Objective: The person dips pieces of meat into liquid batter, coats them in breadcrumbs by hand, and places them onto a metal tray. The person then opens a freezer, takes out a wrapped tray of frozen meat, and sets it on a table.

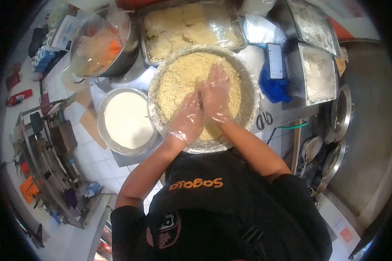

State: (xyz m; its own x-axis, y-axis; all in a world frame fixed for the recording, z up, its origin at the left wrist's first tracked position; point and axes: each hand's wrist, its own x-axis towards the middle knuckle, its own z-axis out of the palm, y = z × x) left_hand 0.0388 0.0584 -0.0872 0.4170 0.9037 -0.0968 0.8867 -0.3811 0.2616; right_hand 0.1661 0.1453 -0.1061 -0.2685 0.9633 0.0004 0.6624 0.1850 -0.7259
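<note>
Both my hands wear clear plastic gloves and are inside a large round metal bowl (251, 82) of pale yellow crumbs (174, 74). My left hand (187, 117) reaches in from the lower left, its fingers stretched toward the middle of the crumbs. Beside it, touching along the inner edge, my right hand (216, 93) lies with fingers extended and its back showing. The palms are hidden, so whatever may be beneath or between them does not show. Left of the bowl stands a round metal basin (102, 128) holding a creamy white liquid (127, 119).
Behind the bowl sits a rectangular tray (244, 41) of crumbs. A deep pot (133, 48) with plastic bags and orange contents stands back left. On the right are a phone (275, 61), a blue cloth (272, 85), a floury metal container (318, 74) and black scissors (264, 119).
</note>
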